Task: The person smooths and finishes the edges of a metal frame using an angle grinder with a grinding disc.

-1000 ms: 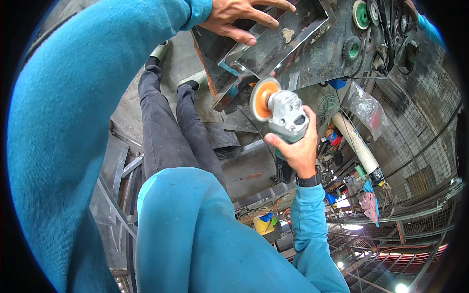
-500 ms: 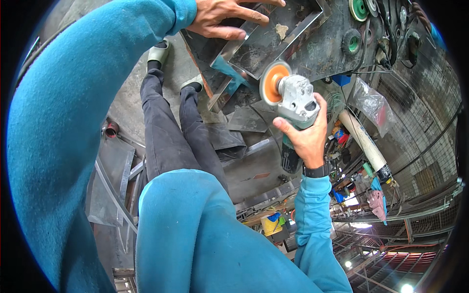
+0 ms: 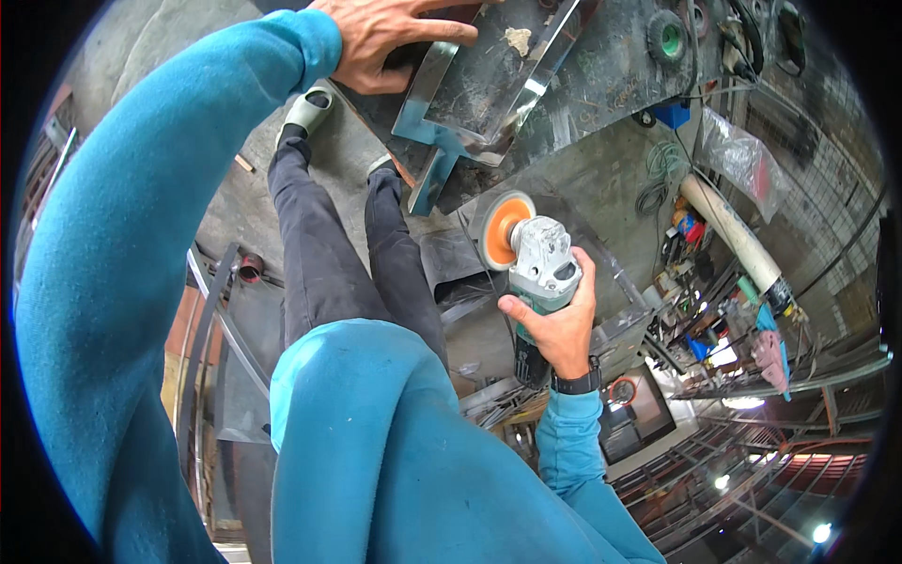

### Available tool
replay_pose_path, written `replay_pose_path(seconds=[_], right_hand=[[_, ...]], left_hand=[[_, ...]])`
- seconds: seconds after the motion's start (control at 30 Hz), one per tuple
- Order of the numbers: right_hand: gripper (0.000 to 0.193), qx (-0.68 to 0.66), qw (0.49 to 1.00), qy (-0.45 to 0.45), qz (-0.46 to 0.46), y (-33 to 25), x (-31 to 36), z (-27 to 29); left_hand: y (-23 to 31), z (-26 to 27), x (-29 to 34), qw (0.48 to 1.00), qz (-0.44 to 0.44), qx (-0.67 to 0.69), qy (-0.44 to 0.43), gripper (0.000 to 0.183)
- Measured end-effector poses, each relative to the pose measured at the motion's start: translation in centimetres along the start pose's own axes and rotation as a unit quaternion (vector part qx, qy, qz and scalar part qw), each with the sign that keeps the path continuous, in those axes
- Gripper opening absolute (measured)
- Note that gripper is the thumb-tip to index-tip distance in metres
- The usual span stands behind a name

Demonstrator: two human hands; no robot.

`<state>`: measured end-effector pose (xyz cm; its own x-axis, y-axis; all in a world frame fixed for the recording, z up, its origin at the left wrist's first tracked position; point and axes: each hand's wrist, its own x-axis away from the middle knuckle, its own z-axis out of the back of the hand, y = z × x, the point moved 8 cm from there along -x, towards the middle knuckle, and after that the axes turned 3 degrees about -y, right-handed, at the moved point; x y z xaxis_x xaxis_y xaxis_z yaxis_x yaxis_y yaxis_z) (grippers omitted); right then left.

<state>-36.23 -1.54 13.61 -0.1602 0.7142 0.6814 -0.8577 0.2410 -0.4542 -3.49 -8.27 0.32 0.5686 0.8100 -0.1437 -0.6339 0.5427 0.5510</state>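
My right hand is wrapped round the body of an angle grinder, out beyond the table edge. An orange disc with a pale rim is fitted to the grinder's head, apart from the metal. At the top, my left hand has its fingers spread at the left side of a shiny metal frame; it rests on or just over it, and some fingertips are cut off by the picture's edge. The frame lies on a dark worktable, with one corner piece sticking out near the table's edge.
A torn beige scrap lies inside the frame. A green-centred wheel and cables are on the table's far right. Below it are a blue box, coiled wire and a long pale tube. Metal strips stand at left.
The grinder and my right hand have moved left and down, farther from the frame. My left hand has shifted left, and the whole view has turned slightly.
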Motion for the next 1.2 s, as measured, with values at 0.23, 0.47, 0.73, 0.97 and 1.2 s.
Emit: replay_pose_path(seconds=[0.23,0.47,0.73,0.97,1.2], right_hand=[[0.104,-0.102,0.991,0.074,-0.049,0.4,3.7,-3.3],[0.101,-0.074,0.992,0.089,-0.055,-0.9,4.4,-6.0],[0.096,-0.028,0.994,0.102,-0.021,-3.6,2.4,-5.7],[0.098,-0.019,0.997,0.079,-0.011,-3.7,0.3,-5.6],[0.100,-0.045,0.995,0.079,-0.032,-1.8,0.1,-5.0]], left_hand=[[1.7,-0.8,-0.6,0.993,-0.105,0.005,-0.055,0.068],[2.1,-0.8,-0.3,0.988,-0.153,-0.023,-0.028,0.059],[2.2,-0.1,-0.2,0.986,-0.163,-0.031,0.004,0.061],[2.2,-0.2,-0.1,0.986,-0.166,-0.024,0.014,0.059],[2.5,-0.2,-0.2,0.987,-0.159,-0.034,0.011,0.060]])
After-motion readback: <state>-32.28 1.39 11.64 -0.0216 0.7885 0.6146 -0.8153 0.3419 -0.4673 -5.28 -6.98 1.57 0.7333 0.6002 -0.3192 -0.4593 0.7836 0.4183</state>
